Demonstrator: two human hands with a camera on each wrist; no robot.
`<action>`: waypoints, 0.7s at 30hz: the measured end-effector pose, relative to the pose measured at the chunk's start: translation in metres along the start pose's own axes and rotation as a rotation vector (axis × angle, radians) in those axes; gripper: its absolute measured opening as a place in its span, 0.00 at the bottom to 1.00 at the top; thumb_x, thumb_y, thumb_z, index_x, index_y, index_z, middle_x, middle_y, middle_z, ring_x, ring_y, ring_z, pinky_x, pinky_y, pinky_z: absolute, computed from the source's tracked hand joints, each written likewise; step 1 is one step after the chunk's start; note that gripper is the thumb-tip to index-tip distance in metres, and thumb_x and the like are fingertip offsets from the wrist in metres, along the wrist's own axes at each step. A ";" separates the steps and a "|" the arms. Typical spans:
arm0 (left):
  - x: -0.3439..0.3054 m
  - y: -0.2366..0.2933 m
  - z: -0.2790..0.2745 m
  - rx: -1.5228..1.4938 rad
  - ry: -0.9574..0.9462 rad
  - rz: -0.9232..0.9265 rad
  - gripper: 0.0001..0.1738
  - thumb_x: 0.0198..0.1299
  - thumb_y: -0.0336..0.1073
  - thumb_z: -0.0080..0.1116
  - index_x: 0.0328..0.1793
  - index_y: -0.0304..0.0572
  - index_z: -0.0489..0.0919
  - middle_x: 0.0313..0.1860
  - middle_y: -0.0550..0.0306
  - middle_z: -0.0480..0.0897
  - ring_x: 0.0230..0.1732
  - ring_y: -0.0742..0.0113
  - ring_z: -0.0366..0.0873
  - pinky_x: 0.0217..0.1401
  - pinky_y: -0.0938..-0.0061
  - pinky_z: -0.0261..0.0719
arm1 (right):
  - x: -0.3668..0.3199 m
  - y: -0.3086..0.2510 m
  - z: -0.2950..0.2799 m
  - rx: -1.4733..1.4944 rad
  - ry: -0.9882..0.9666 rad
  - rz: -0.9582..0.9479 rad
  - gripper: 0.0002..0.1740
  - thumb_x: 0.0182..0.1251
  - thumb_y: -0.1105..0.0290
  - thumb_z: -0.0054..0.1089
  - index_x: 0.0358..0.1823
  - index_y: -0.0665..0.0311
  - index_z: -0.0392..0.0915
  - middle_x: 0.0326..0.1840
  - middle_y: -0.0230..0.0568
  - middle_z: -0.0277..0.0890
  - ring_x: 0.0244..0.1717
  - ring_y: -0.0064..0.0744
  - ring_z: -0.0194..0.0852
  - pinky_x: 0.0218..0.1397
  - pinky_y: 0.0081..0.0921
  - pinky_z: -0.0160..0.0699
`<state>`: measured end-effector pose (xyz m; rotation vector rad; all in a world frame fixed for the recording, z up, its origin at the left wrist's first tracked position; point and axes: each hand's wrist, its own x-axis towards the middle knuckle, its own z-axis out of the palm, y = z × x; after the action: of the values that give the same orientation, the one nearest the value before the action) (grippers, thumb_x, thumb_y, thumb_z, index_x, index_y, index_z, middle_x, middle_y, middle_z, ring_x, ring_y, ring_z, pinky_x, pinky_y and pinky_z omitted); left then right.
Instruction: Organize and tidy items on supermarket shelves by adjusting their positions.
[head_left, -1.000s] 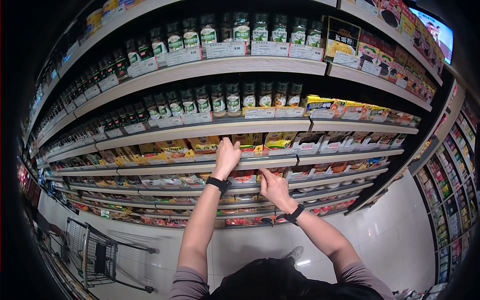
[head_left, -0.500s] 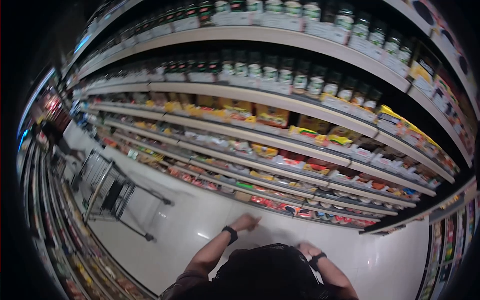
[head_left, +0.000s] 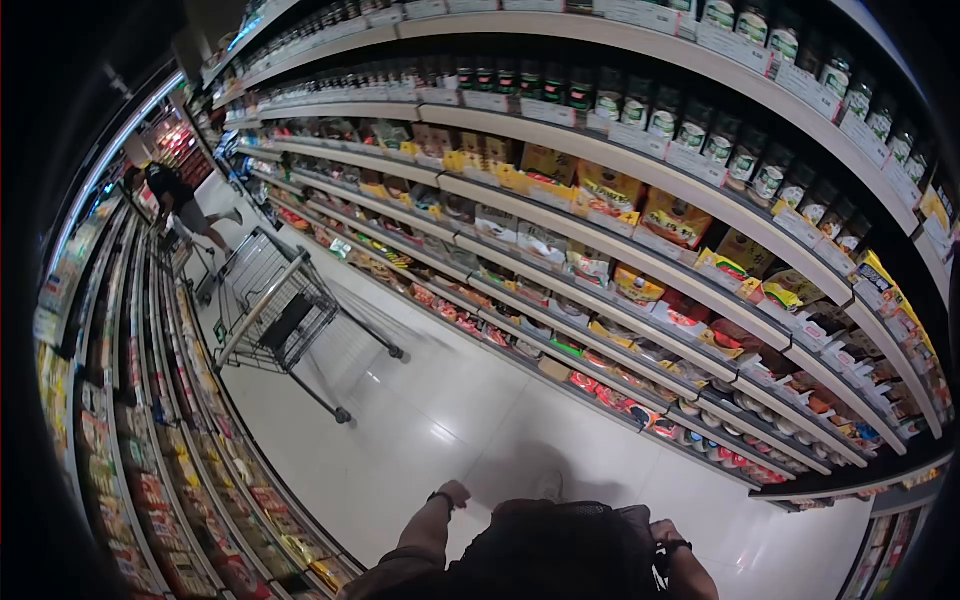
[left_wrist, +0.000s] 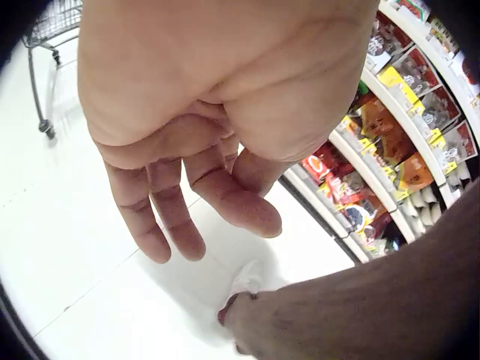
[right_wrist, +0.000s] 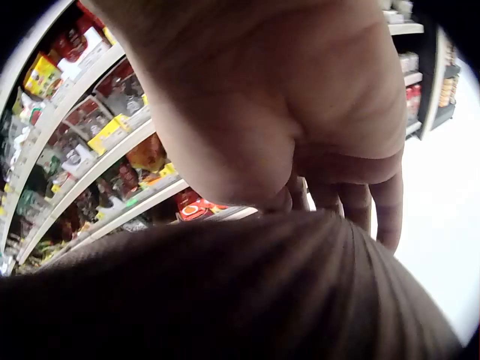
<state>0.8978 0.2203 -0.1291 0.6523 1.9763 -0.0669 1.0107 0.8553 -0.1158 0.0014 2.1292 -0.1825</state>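
Note:
My left hand (head_left: 455, 493) hangs low beside the body in the head view, away from the shelves. Seen in the left wrist view, the left hand (left_wrist: 217, 127) has loosely bent fingers with nothing in them, above the pale floor. My right hand (head_left: 664, 533) is at the other side, next to the dark clothing. Close up in the right wrist view, the right hand (right_wrist: 300, 112) shows hanging fingers, partly hidden behind dark fabric, and no item is visible in it.
A shopping cart (head_left: 285, 320) stands in the aisle at the left. Beyond it a person (head_left: 178, 200) is beside another cart. Shelves of jars and packets (head_left: 640, 215) run along the right, and more shelves (head_left: 150, 450) line the left.
Both hands have left the packets on the shelf and dropped to the body's sides. The view has turned left along the aisle, bringing the cart nearer the middle.

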 end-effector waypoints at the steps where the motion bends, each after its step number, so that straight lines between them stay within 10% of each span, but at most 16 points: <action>1: 0.005 0.004 -0.012 -0.509 0.069 -0.204 0.14 0.58 0.43 0.62 0.45 0.47 0.88 0.45 0.53 0.90 0.46 0.54 0.88 0.53 0.60 0.85 | -0.001 -0.013 -0.015 0.383 -0.049 0.179 0.13 0.62 0.65 0.57 0.42 0.56 0.89 0.44 0.39 0.89 0.41 0.40 0.90 0.40 0.35 0.89; 2: 0.009 0.011 -0.029 -1.019 0.136 -0.404 0.15 0.57 0.42 0.63 0.48 0.47 0.89 0.47 0.52 0.90 0.48 0.51 0.87 0.56 0.59 0.85 | -0.008 -0.029 -0.033 0.588 -0.073 0.269 0.14 0.64 0.64 0.56 0.44 0.57 0.89 0.44 0.39 0.89 0.41 0.39 0.89 0.40 0.36 0.88; 6: 0.032 0.049 -0.083 -0.785 0.783 -0.076 0.19 0.56 0.37 0.62 0.54 0.44 0.87 0.48 0.48 0.89 0.50 0.56 0.88 0.58 0.63 0.85 | -0.014 -0.098 -0.090 0.455 -0.025 0.060 0.21 0.69 0.56 0.55 0.55 0.58 0.87 0.56 0.43 0.86 0.53 0.42 0.86 0.51 0.40 0.88; 11: 0.015 0.102 -0.106 -0.861 0.649 0.220 0.15 0.60 0.35 0.57 0.51 0.45 0.87 0.44 0.50 0.89 0.42 0.57 0.88 0.51 0.63 0.86 | -0.024 -0.160 -0.089 0.406 0.136 -0.108 0.21 0.66 0.61 0.53 0.54 0.56 0.88 0.61 0.47 0.83 0.65 0.43 0.79 0.71 0.31 0.74; 16: -0.010 0.104 -0.057 -0.670 0.300 0.074 0.16 0.65 0.44 0.57 0.52 0.46 0.86 0.37 0.54 0.88 0.35 0.63 0.86 0.38 0.67 0.86 | -0.024 -0.158 0.026 0.839 0.235 -0.253 0.15 0.69 0.61 0.59 0.47 0.60 0.90 0.45 0.40 0.90 0.49 0.32 0.87 0.58 0.29 0.82; 21: -0.051 0.058 0.040 -0.581 0.262 0.022 0.17 0.63 0.45 0.53 0.38 0.41 0.86 0.31 0.48 0.87 0.33 0.55 0.86 0.42 0.60 0.84 | -0.118 -0.165 0.147 1.079 0.170 0.203 0.24 0.75 0.50 0.56 0.47 0.65 0.89 0.38 0.42 0.89 0.39 0.33 0.88 0.47 0.33 0.84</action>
<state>0.9755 0.2360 -0.0926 0.3085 2.0950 0.6121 1.1856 0.6810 -0.0723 0.8754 1.9270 -1.2049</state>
